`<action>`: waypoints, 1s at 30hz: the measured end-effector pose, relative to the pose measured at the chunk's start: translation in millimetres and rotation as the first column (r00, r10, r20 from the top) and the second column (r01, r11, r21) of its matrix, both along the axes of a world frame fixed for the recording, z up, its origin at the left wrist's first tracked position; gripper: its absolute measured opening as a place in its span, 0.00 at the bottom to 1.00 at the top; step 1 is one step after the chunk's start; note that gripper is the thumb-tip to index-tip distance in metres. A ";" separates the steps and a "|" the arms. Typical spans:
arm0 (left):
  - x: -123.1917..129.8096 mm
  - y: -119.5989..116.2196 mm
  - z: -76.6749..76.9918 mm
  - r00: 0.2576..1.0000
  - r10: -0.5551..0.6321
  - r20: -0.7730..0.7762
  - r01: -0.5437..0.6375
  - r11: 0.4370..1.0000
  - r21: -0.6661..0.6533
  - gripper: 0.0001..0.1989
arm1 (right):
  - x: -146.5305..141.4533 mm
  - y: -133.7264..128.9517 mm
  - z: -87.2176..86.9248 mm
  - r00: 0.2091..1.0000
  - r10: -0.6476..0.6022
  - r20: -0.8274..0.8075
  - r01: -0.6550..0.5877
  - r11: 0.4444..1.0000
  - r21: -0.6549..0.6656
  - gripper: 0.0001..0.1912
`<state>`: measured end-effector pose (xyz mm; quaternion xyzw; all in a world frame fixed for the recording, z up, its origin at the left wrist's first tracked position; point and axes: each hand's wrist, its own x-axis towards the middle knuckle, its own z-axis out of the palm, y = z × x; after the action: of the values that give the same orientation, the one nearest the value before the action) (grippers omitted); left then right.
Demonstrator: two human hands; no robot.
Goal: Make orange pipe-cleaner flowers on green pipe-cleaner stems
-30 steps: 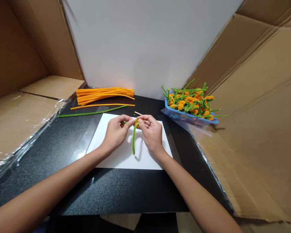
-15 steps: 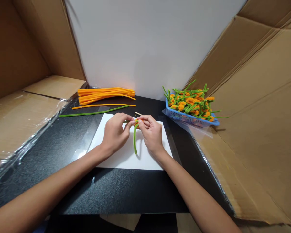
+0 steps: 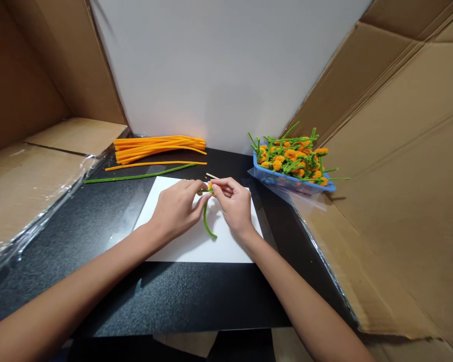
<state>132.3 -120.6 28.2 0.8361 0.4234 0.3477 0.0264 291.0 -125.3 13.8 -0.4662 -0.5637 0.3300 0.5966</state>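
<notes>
My left hand and my right hand meet above a white paper sheet. Between their fingertips they pinch a small orange pipe-cleaner bloom, mostly hidden by my fingers. A green pipe-cleaner stem runs down from the pinch, its lower end curving right above the paper. A thin wooden stick pokes out beyond my right fingers, and it seems held by them.
A bundle of orange pipe cleaners lies at the back of the black table, with one loose orange and one loose green piece before it. A blue plastic basket holds several finished green-stemmed orange flowers. Cardboard sheets line both sides.
The green stem's lower end now bends to the right instead of hanging straight. My hands have drawn closer around the bloom, and the whole view has shifted slightly left.
</notes>
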 end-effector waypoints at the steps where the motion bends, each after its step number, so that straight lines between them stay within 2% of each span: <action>1: 0.7 -1.8 0.8 1.000 -0.006 -0.002 0.006 1.000 -0.009 0.09 | -0.7 -0.9 0.7 1.000 -0.015 -0.002 0.015 1.000 0.008 0.08; 3: 1.7 -4.2 1.5 1.000 -0.022 -0.007 0.022 1.000 -0.009 0.13 | -3.3 -3.5 2.9 0.999 -0.036 -0.004 0.036 0.999 0.015 0.08; 8: 0.4 -2.2 -1.5 0.997 0.005 -0.080 0.000 0.998 0.066 0.07 | -9.0 -8.3 10.2 0.997 -0.076 0.027 0.075 0.997 0.026 0.10; 13: -0.7 1.0 -1.8 0.999 0.008 -0.049 -0.003 0.996 0.087 0.09 | -8.1 -7.8 16.5 0.996 0.063 -0.060 -0.066 0.997 -0.033 0.14; 18: 0.3 -1.6 3.6 0.999 0.037 0.009 -0.038 0.999 0.035 0.08 | -4.4 -8.7 19.6 0.996 0.083 0.012 -0.083 0.996 0.035 0.12; 20: -0.4 -2.7 6.8 0.999 0.041 0.034 -0.042 0.999 0.022 0.08 | -0.9 -7.8 20.6 0.992 0.128 0.009 -0.129 0.991 0.043 0.12; 24: -3.2 -1.3 11.7 0.995 -0.024 0.095 0.025 1.000 -0.011 0.07 | 4.5 -4.1 20.2 0.973 0.208 -0.099 -0.209 0.978 0.002 0.13; 27: -4.7 1.6 11.0 0.992 -0.070 0.107 0.070 0.998 0.000 0.06 | 3.9 -2.5 18.3 0.948 0.209 -0.242 -0.229 0.972 -0.057 0.14; 30: -4.7 3.0 7.4 0.995 -0.060 0.081 0.058 0.998 0.027 0.07 | 2.3 -2.3 17.3 0.903 0.209 -0.376 -0.275 0.952 -0.131 0.15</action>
<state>127.6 -117.6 35.6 0.8335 0.3929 0.3860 0.0436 293.2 -127.6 31.1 -0.3766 -0.4671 0.5308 0.5985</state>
